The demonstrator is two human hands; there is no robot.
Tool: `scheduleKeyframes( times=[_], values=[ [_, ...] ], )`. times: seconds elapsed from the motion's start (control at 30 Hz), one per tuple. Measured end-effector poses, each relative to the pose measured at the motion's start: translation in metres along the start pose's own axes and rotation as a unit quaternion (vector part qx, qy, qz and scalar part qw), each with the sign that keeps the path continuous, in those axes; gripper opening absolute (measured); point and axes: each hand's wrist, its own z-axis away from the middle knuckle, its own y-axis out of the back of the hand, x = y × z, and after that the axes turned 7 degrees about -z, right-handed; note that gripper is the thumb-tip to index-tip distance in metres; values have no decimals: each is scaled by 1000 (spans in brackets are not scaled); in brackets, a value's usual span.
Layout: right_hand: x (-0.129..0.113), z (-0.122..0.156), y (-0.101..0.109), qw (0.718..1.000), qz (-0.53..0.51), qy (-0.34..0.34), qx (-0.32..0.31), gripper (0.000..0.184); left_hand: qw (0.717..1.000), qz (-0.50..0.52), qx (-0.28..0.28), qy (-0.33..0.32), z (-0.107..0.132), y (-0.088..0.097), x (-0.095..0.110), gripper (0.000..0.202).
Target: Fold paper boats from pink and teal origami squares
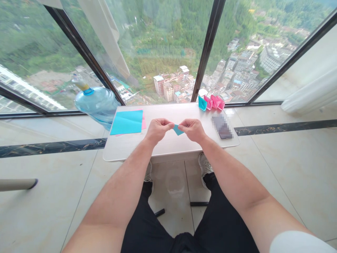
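Note:
A small folded piece of blue paper [178, 130] is held between my two hands over the middle of the low table. My left hand [158, 130] pinches its left corner between thumb and fingers. At the opposite corner my right hand [193, 129] has a like pinch. The paper's lower part comes to a point, and the fingertips hide its upper corners. Left of my hands lie flat sheets of blue paper [126, 122], with pink paper [144, 122] showing from underneath. Folded paper shapes, one blue [202, 103] and several pink [214, 102], stand in a row at the far right.
The white table [168, 149] stands against the large windows. A phone [223, 127], partly pixelated, lies on its right side. Beyond its left end is a big clear blue water bottle [96, 103]. My shoes [205, 165] are by the table's front edge.

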Motion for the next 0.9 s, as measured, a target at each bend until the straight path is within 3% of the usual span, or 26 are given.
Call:
scheduleKeyframes(
  times=[0.2,0.43,0.57,0.77,0.83,0.9],
  values=[
    [1,0,1,999,-21,-24,5,21,999,31,-16,9,0,1,-1,32],
    [0,1,-5,1000,-20,-11,-2,20,999,36,22,26,0,0,0,21],
    [-1,1,-7,999,-28,-20,-4,20,999,26,28,3,0,-1,-1,23],
    [-1,1,-9,998,-53,-44,-8,26,992,-66,95,-44,-3,-4,-6,29],
    [-1,1,-10,998,-51,-42,-1,27,989,-71,121,-49,-3,-6,-8,31],
    [-1,0,-11,999,-37,-35,11,26,992,-42,111,-32,-2,-9,-9,30]
  ],
)
